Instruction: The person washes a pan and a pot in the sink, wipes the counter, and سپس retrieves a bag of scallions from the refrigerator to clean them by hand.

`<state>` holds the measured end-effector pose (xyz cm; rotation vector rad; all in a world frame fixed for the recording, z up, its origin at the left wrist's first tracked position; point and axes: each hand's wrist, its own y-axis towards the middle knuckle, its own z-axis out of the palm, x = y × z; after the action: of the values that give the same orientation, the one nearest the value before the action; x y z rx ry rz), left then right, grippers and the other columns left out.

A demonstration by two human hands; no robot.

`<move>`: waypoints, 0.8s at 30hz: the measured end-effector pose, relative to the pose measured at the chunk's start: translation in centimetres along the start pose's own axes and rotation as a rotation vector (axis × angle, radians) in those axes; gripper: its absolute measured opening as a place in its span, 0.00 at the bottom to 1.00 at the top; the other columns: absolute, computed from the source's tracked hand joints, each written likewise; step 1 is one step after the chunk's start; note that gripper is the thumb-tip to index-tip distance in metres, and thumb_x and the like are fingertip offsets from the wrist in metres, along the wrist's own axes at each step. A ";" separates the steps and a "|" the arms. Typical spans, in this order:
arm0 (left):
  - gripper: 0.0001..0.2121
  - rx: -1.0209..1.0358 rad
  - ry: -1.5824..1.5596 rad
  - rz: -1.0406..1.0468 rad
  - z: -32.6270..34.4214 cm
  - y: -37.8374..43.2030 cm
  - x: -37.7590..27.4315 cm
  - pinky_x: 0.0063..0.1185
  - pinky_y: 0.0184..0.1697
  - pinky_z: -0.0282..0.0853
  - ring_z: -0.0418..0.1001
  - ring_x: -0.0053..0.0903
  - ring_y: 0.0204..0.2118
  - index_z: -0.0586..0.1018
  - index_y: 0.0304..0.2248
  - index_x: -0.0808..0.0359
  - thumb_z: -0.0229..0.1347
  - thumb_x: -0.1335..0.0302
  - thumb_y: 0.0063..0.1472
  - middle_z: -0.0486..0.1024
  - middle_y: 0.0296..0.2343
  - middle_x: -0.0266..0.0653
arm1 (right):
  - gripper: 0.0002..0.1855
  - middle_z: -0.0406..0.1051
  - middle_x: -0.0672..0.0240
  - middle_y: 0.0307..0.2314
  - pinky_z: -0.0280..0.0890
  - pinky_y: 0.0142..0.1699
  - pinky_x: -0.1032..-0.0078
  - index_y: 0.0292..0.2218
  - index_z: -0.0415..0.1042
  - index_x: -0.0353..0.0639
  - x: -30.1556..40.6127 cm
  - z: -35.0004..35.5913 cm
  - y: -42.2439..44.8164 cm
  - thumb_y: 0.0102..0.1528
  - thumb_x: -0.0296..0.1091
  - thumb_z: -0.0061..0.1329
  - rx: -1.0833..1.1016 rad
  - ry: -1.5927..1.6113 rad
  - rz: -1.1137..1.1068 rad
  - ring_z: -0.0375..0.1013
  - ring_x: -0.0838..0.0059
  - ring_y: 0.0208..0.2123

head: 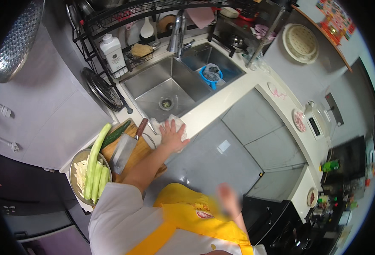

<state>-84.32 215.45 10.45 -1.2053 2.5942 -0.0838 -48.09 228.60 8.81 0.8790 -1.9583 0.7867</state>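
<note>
My left hand [172, 137] lies palm down with fingers spread on a crumpled white cloth [181, 122], pressing it at the front edge of the sink. Just left is a wooden cutting board [142, 156], where a cleaver [124, 151] with a brown handle and a dark green cucumber [117, 134] rest. Past the board stands a metal bowl [73, 173] with pale cut pieces [80, 172] and several peeled light green gourds [95, 159]. My right hand [228, 199] is held in front of the yellow apron [174, 197]; blur hides its fingers.
The double stainless-steel sink [155, 92] has a blue plastic basket [211, 78] in its far basin. A black rack [111, 83] and a white pump bottle [112, 54] stand behind it. On the right counter are a kitchen scale [315, 126] and a plate of pink pieces [299, 120].
</note>
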 end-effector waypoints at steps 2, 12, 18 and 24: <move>0.40 0.022 -0.060 0.037 -0.3 0.3 0.7 0.52 0.58 0.28 0.29 0.53 0.62 0.53 0.60 0.55 0.43 0.41 0.54 0.37 0.61 0.53 | 0.17 0.73 0.56 0.32 0.68 0.34 0.75 0.44 0.69 0.37 4.8 0.5 5.5 0.55 0.36 0.50 0.093 -0.112 -0.102 0.74 0.70 0.29; 0.37 -0.160 -0.149 -0.007 1.0 1.1 1.3 0.52 0.58 0.26 0.30 0.48 0.63 0.56 0.58 0.63 0.44 0.46 0.57 0.41 0.61 0.47 | 0.11 0.71 0.55 0.33 0.66 0.38 0.62 0.37 0.71 0.42 18.6 16.5 43.2 0.54 0.36 0.46 0.307 -0.542 -0.717 0.71 0.53 0.36; 0.30 -0.186 -0.321 -0.326 -0.5 2.7 -1.9 0.47 0.60 0.21 0.30 0.47 0.64 0.61 0.57 0.47 0.46 0.48 0.56 0.43 0.60 0.45 | 0.23 0.66 0.54 0.45 0.63 0.50 0.63 0.48 0.65 0.42 11.5 25.2 63.4 0.53 0.42 0.47 0.664 -1.162 -0.619 0.66 0.53 0.46; 0.30 -0.216 -0.397 -0.767 -0.5 3.4 -5.8 0.42 0.62 0.19 0.27 0.43 0.64 0.59 0.58 0.47 0.40 0.46 0.59 0.40 0.62 0.40 | 0.24 0.57 0.50 0.52 0.57 0.55 0.63 0.50 0.62 0.35 11.6 33.3 63.5 0.54 0.37 0.46 0.851 -1.020 -0.755 0.58 0.53 0.53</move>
<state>-83.37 222.03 11.72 -1.9925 1.7249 0.2623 -118.24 234.88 -9.07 2.7434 -1.7134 0.7432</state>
